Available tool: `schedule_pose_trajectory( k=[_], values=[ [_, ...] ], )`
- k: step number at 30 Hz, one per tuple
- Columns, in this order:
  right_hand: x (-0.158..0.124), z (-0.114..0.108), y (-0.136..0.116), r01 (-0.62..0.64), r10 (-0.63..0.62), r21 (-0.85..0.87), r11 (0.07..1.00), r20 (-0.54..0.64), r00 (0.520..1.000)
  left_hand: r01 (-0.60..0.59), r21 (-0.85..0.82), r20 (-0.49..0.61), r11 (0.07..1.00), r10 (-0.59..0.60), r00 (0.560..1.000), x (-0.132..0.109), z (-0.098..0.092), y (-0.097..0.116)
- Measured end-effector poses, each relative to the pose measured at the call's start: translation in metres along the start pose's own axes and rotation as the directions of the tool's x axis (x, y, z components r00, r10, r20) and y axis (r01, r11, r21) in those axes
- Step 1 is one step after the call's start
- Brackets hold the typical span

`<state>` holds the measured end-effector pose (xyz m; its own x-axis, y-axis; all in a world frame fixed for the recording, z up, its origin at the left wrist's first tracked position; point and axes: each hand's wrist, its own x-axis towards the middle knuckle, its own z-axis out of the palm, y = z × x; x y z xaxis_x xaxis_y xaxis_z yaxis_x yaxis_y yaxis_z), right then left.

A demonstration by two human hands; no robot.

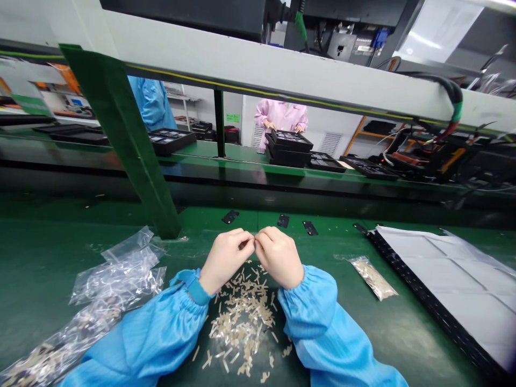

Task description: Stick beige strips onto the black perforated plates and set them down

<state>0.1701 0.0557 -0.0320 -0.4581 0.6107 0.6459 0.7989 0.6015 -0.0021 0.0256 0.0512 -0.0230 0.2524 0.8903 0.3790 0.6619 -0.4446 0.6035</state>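
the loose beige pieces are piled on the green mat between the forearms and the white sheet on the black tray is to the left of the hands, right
No: the white sheet on the black tray lies to the right of the right hand, not to the left of the hands, as the head view shows. The loose beige pieces are piled on the green mat between the forearms, as you said.

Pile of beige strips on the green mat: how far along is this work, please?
Looks done: three black parts lie in a row beyond the hands; the plastic bags look opened. In hand: the left hand and right hand pinch together; the held piece is hidden. Still left: a large loose pile of beige strips, plus a small filled bag.
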Motion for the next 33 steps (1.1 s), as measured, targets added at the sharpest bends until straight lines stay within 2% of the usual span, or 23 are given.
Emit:
schedule_pose_trajectory(
  k=[9,15,24,33],
  values=[
    [0.0009,-0.0001,0.0036,-0.012,0.010,0.032,0.999,0.050,0.999,0.015,-0.073,0.032,0.997,-0.012,0.999,0.0019,0.0005,-0.0011],
    [0.0020,-0.0038,0.0058,-0.043,0.031,0.121,0.992,0.100,0.994,0.061,-0.150,0.065,0.987,-0.051,0.997,0.0031,0.0008,-0.0035],
    [0.0007,-0.0013,0.0009,-0.023,0.022,0.037,0.999,0.018,1.000,0.033,-0.105,0.019,0.994,-0.031,0.999,0.0024,-0.0002,0.0002],
    [-0.0001,-0.0009,-0.0009,-0.031,0.031,0.067,0.997,0.000,1.000,0.011,-0.100,-0.029,0.995,-0.014,0.999,0.0020,0.0017,0.0001]
  ],
)
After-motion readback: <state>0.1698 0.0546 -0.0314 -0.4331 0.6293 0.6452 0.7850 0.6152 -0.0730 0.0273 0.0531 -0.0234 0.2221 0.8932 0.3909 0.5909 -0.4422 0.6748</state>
